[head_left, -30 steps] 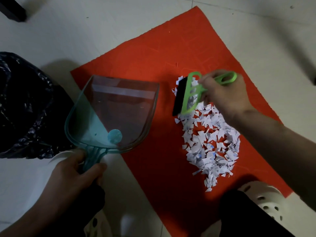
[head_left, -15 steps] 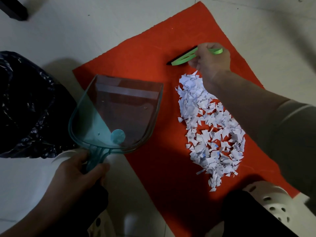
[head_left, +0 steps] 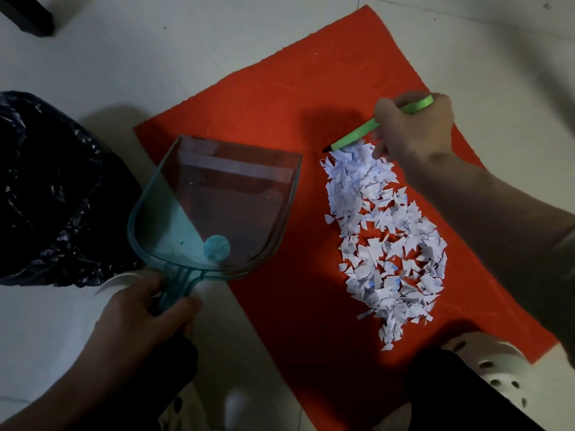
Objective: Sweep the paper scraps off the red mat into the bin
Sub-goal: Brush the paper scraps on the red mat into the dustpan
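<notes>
1 mat (head_left: 280, 104), 1 dustpan (head_left: 217, 213), 1 brush (head_left: 354, 136)

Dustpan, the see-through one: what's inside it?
No white paper scraps yet, only a round pale-blue disc near its handle. The red mat shows through the clear teal plastic dustpan. The left hand covers the handle's end.

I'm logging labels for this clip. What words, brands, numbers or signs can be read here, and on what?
No text can be read.
Paper scraps: faint blue marks, too small and blurred to read.
Round sticker in the dustpan: nothing legible.
Green brush, black bin bag: no print shows.
</notes>
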### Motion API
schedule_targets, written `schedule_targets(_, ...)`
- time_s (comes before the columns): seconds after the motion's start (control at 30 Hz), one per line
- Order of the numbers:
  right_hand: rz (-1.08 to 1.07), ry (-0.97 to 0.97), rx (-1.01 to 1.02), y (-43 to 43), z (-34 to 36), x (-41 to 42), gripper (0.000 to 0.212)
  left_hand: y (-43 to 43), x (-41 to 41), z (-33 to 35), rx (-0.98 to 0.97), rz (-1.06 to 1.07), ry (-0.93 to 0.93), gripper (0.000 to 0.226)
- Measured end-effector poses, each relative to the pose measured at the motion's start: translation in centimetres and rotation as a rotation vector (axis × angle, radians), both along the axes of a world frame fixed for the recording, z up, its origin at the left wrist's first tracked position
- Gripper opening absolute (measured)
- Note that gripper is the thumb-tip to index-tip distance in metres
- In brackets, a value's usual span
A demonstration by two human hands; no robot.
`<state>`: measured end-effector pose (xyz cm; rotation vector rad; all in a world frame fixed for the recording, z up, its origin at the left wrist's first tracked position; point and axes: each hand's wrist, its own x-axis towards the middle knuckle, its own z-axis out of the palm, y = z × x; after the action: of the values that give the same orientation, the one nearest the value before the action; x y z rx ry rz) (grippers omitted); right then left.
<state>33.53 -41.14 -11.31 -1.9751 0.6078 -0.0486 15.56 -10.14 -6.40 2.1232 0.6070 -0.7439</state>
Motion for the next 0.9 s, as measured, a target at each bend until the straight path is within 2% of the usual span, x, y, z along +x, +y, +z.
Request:
schedule_targets(0.13, -0.035, -0.019, 0.093, 0.3, 0.2, 0.6, 0.021, -0.1, -0.1, -0.3, 0.028, -0.034, -0.023, 0.025)
schedule_targets(0.23, -0.004, 0.045, 0.171, 0.8, 0.1, 1.1, 0.017, 0.0, -0.2, -1.0, 0.059, -0.063, -0.051, 0.021)
schedule_targets(0.3, 0.06, 0.086, 0.117, 0.7, 0.0, 0.8, 0.011, 0.0, -0.2, -1.3, 0.06, -0.069, -0.053, 0.017)
schedule_targets(0.37, 0.158, 0.084, -0.043, 0.2, 0.1, 0.0, 0.013, 0.0, -0.2, -1.5, 0.042, -0.065, -0.053, 0.015)
schedule_targets(0.47, 0.291, 0.067, -0.308, -0.8, 0.8, -1.5, 0.027, -0.1, -0.2, -1.6, 0.032, -0.055, -0.066, 0.015)
schedule_targets(0.53, 0.271, 0.038, -0.392, -1.4, 1.2, -2.1, 0.038, -0.1, -0.2, -1.6, 0.034, -0.054, -0.071, 0.015)
schedule_targets(0.63, 0.199, -0.015, -0.392, -1.7, 1.9, -1.9, 0.042, -0.1, -0.2, -1.6, 0.04, -0.068, -0.079, 0.018)
schedule_targets(0.73, 0.195, -0.029, -0.332, -1.1, 2.0, -1.0, 0.033, -0.2, -0.2, -1.4, 0.045, -0.076, -0.072, 0.017)
schedule_targets(0.8, 0.237, -0.01, -0.324, -0.6, 1.5, -0.9, 0.024, -0.3, -0.1, -1.3, 0.047, -0.082, -0.071, 0.015)
schedule_targets(0.9, 0.355, 0.031, -0.325, -0.4, 0.6, -1.6, 0.022, -0.4, -0.1, -1.1, 0.062, -0.078, -0.067, 0.014)
